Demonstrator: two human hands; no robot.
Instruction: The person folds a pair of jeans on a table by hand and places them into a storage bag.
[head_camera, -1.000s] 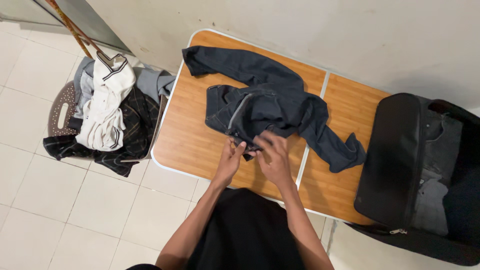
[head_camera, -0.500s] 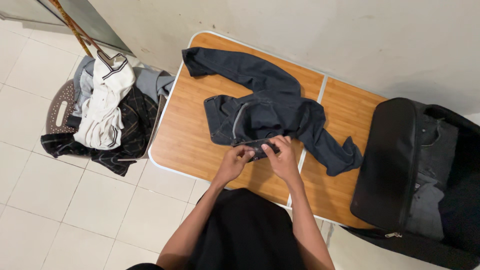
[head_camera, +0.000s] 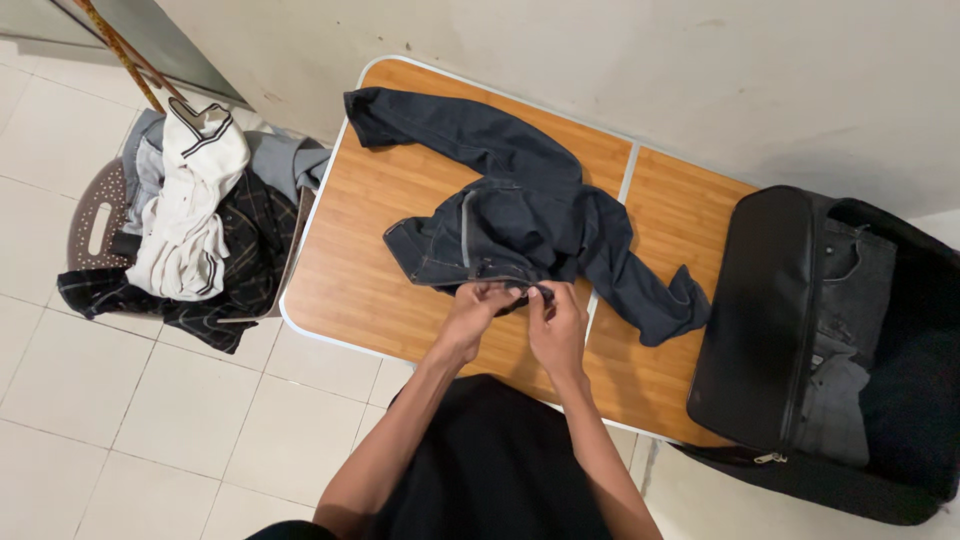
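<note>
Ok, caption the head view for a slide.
Both hands, left hand and right hand, pinch the waistband of dark jeans on a wooden folding table.

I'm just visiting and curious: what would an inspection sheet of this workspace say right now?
Surface: wooden folding table, white-edged, against the wall.
Job's things: dark jeans spread crumpled on the table, one leg toward the far corner, one toward the suitcase.
Clutter: pile of clothes heaped on a chair left of the table.
Grips: left hand and right hand both pinch the jeans' waistband at the near edge.
Cables: nothing seen.
Surroundings: open black suitcase at right with grey clothing inside; white tiled floor; pale wall.
</note>
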